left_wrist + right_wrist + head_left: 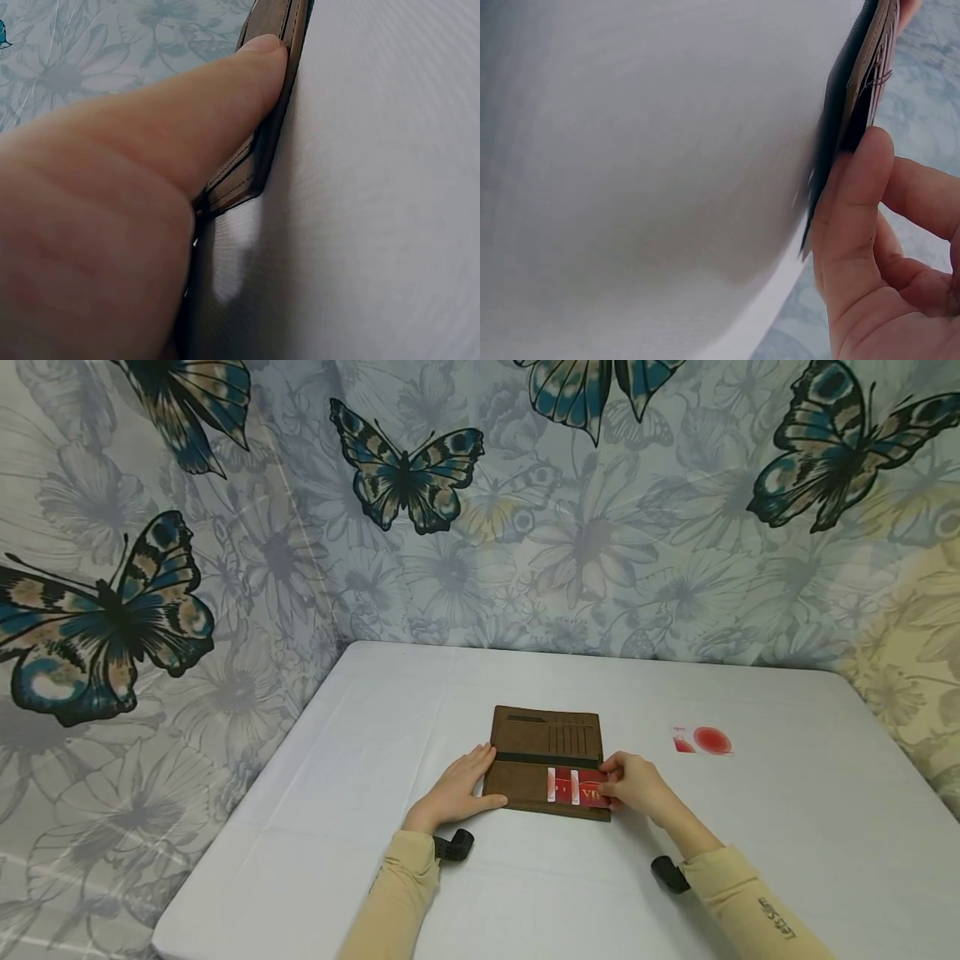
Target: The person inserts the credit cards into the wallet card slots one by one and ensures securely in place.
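Observation:
A brown wallet (pixel 521 783) lies unfolded on the white table, with slots in its upper half and red cards (pixel 561 786) with white stripes in its lower half. My left hand (pixel 452 789) rests on the wallet's left edge, fingers extended and the thumb on the lower corner. In the left wrist view the thumb (pixel 225 90) presses on the stitched edge. At the wallet's right edge my right hand (pixel 641 783) pinches a red card, whose right part the fingers cover. The right wrist view shows the fingers (pixel 859 202) at the wallet's side.
A white card with red shapes (pixel 711 741) lies flat on the table to the right of the wallet. The white tabletop (pixel 420 693) ends at a wall covering (pixel 465 577) printed with butterflies and flowers. Each wrist carries a small black camera (pixel 670 874).

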A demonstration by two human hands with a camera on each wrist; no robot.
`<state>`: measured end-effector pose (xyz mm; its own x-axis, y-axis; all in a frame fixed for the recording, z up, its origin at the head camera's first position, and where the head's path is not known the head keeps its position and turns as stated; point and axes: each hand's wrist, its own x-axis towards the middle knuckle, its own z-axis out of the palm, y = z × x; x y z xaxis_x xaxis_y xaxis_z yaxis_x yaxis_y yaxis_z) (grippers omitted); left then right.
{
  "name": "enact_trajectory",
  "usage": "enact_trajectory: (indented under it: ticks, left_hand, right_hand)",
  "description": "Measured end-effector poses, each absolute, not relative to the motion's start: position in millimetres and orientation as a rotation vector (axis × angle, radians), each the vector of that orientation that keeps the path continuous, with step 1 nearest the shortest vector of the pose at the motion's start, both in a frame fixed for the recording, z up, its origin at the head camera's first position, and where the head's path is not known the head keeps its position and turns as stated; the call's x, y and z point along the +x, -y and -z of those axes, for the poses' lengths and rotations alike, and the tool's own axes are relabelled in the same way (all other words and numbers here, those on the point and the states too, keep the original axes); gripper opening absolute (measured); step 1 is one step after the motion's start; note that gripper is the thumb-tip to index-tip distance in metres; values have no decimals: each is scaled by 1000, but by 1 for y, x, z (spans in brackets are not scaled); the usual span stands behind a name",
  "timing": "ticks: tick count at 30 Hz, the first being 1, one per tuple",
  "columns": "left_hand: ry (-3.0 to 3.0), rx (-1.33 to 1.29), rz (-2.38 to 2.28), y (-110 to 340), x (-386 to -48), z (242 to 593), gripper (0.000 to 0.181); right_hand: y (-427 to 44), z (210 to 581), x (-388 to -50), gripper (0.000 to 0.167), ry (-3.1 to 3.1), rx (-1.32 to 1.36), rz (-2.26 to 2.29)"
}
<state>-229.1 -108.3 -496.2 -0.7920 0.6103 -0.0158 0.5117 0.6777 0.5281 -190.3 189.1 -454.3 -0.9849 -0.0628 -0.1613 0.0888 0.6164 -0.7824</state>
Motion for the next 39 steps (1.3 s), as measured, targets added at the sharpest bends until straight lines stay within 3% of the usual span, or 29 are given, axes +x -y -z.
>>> enact_trajectory:
  ticks: [39]
  left_hand:
    - [-2699,896,-767,108,-229,497,84]
  right_hand:
    - [-185,456,-194,23,-2650,48,1298]
